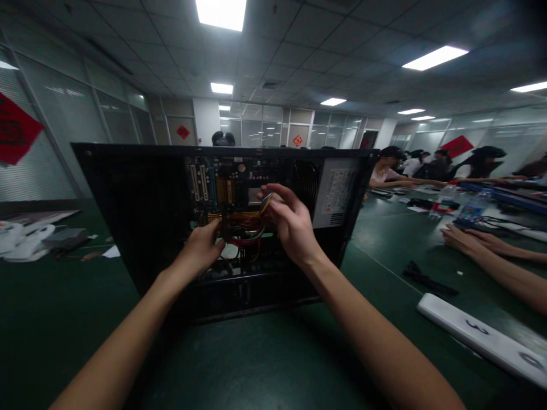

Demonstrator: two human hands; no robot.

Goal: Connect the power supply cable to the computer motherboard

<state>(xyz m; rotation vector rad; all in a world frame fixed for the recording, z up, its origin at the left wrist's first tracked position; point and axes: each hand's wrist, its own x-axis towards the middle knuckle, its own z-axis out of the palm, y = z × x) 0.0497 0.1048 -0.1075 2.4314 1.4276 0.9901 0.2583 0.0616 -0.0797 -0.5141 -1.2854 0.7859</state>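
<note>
An open black computer case (171, 307) stands on its side edge before me, its inside facing me. My right hand (294, 225) pinches a bunch of multicoloured wires (267, 200) in front of the motherboard (216, 185). My left hand (199, 247) reaches in at the lower left of the board, fingers closed about the left end of a cable bundle (243, 218); its fingertips are partly hidden. Red and dark cables hang below, between both hands. At the upper right of the case sit a round fan (305, 179) and the silver power supply (337, 191).
A white power strip (478, 333) and a black cable (427, 279) lie right on the green table (239, 364). Another person's hands (470, 242) rest at the right edge, near plastic bottles (470, 208). White objects (28, 239) and a grey box (66, 239) lie left.
</note>
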